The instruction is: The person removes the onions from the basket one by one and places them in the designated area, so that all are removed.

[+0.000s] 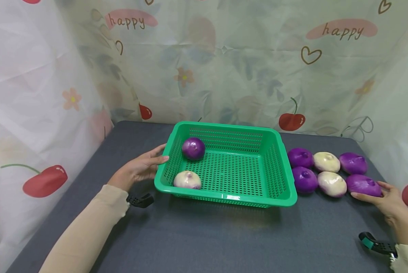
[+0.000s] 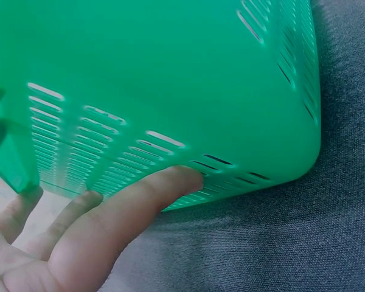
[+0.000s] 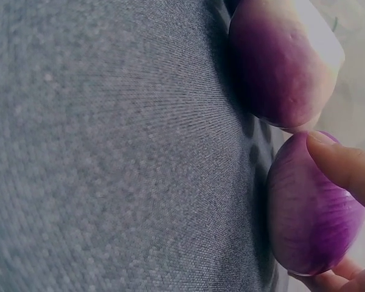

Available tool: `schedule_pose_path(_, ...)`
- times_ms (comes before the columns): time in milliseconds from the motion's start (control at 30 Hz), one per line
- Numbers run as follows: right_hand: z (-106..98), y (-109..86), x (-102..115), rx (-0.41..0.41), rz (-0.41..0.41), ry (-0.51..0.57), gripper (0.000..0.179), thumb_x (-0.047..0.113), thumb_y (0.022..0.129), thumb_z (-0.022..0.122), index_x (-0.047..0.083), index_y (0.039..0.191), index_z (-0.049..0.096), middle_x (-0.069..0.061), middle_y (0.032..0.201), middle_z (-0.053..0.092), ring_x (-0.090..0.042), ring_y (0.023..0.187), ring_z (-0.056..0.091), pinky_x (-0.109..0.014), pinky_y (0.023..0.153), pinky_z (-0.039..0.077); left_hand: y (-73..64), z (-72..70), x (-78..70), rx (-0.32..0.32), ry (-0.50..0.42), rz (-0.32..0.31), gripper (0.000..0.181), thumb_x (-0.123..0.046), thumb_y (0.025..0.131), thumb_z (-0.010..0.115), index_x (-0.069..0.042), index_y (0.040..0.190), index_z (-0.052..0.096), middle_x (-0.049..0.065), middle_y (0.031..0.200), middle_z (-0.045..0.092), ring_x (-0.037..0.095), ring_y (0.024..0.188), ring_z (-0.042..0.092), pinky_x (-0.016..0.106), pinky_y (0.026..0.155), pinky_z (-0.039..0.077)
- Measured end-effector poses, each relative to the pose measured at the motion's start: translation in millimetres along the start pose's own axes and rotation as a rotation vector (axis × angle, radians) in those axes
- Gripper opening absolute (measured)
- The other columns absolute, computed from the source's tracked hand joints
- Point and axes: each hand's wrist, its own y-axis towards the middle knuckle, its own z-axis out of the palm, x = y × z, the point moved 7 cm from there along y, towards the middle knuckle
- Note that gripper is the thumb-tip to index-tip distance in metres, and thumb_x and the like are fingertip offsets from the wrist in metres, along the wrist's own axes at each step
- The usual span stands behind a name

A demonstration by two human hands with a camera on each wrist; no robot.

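My left hand (image 1: 143, 165) touches the left side of a green plastic basket (image 1: 221, 196), fingers and thumb extended against its slotted outer wall in the left wrist view. Inside the basket are a purple onion (image 1: 193, 148) at the back left and a pale, purple-tinged bulb (image 1: 187, 179) at the front left. At the far right, my right hand (image 1: 391, 203) holds a purple onion (image 1: 363, 185) between thumb and fingers. That onion sits at the near right end of a group of bulbs. In the right wrist view, a white-and-purple bulb (image 3: 286, 61) lies beside it.
Right of the basket are several more bulbs in two rows: purple onions (image 1: 300, 157) and pale bulbs (image 1: 327, 162). The dark grey table (image 1: 217, 239) has patterned curtains (image 1: 224, 76) at its back and sides. Black straps with devices (image 1: 140, 200) are on both wrists.
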Motion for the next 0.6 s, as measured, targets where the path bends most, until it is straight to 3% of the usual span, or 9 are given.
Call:
schedule_pose_path(233, -3.9, 2.9, -2.4, -0.015, -0.027, 0.01, 0.109, 0.036, 0.089, 0.067, -0.011, 0.147, -0.013, -0.042, 0.149, -0.007, -0.055, 0.14, -0.003, -0.065, 0.113, 0.004, -0.3, 1.0, -0.1, 0.005, -0.006, 0.002, 0.073, -0.019, 0.102, 0.05, -0.03, 0.156, 0.003, 0.023, 0.154, 0.02, 0.033, 0.117, 0.057, 0.056, 0.092, 0.05)
schedule_pose_path(333, -14.8, 24.0, -19.4, -0.031, -0.049, 0.025, 0.108, 0.036, 0.089, 0.068, -0.005, 0.15, -0.011, -0.038, 0.151, -0.009, -0.053, 0.141, -0.004, -0.065, 0.112, 0.005, -0.2, 0.4, 0.0, 0.004, -0.006, 0.002, 0.073, -0.018, 0.102, 0.05, -0.03, 0.156, 0.003, 0.023, 0.155, 0.02, 0.033, 0.117, 0.057, 0.057, 0.092, 0.049)
schedule_pose_path(467, -37.8, 62.9, -41.8, -0.076, -0.144, 0.072, 0.105, 0.037, 0.089, 0.069, 0.018, 0.155, -0.01, -0.027, 0.156, -0.012, -0.048, 0.143, -0.009, -0.066, 0.111, 0.002, 0.1, 0.1, 0.1, 0.002, -0.001, 0.001, 0.073, -0.019, 0.102, 0.05, -0.03, 0.156, 0.003, 0.023, 0.155, 0.02, 0.033, 0.117, 0.057, 0.057, 0.092, 0.049)
schedule_pose_path(533, -45.1, 68.6, -35.2, -0.102, -0.214, 0.08, 0.1, 0.038, 0.09, 0.067, 0.028, 0.155, -0.008, -0.016, 0.162, -0.002, -0.034, 0.148, -0.004, -0.061, 0.114, 0.0, 0.0, 0.7, -0.2, 0.001, 0.002, 0.001, 0.073, -0.019, 0.102, 0.05, -0.03, 0.156, 0.002, 0.023, 0.155, 0.019, 0.033, 0.117, 0.056, 0.057, 0.092, 0.049)
schedule_pose_path(600, -44.4, 52.6, -4.5, -0.096, -0.271, 0.086, 0.094, 0.034, 0.093, 0.064, 0.029, 0.155, -0.007, -0.011, 0.162, 0.003, -0.028, 0.149, 0.0, -0.056, 0.117, -0.002, -0.1, 0.8, -0.4, -0.004, 0.003, 0.0, 0.073, -0.019, 0.102, 0.051, -0.03, 0.156, 0.003, 0.023, 0.155, 0.019, 0.034, 0.118, 0.056, 0.057, 0.092, 0.049)
